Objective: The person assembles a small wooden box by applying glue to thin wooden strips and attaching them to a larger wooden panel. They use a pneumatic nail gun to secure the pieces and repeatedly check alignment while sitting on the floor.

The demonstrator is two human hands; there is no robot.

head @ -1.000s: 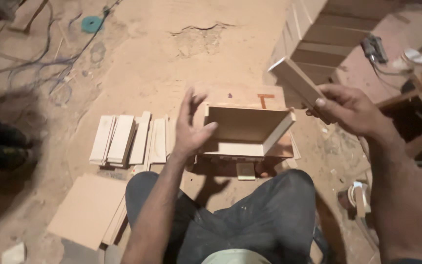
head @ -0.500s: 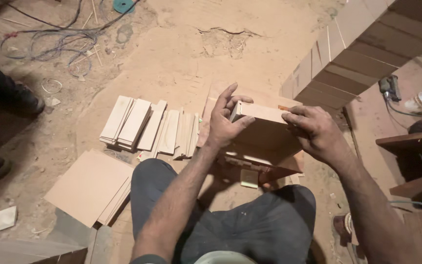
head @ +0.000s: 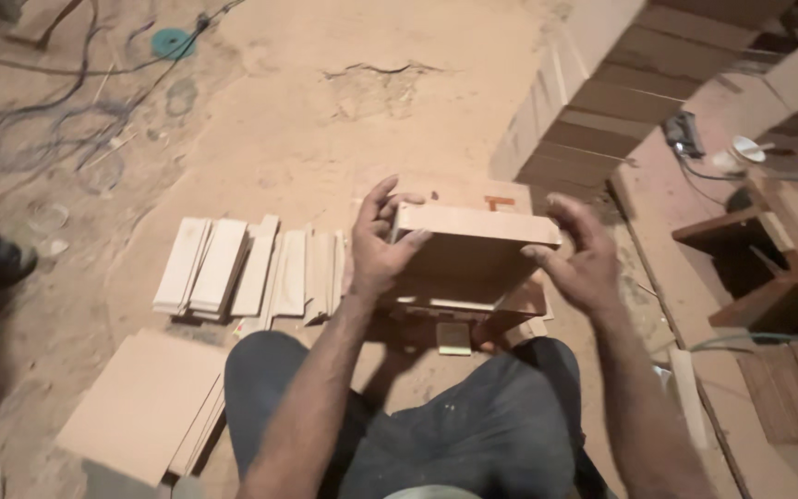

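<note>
Wooden box: left hand grips its left end; right hand spread wide, fingertips touching right end.

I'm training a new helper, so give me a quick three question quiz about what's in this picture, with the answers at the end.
1. True or false: the left hand grips the side of the wooden box.
2. Where do the loose wooden slats lie? A) to the person's left of the box B) stacked on top of it C) inside it
3. Fill in: the right hand is open beside the box's ____ end.

Key: 1 true. 2 A. 3 right; whether it touches the box cannot be told.
</note>
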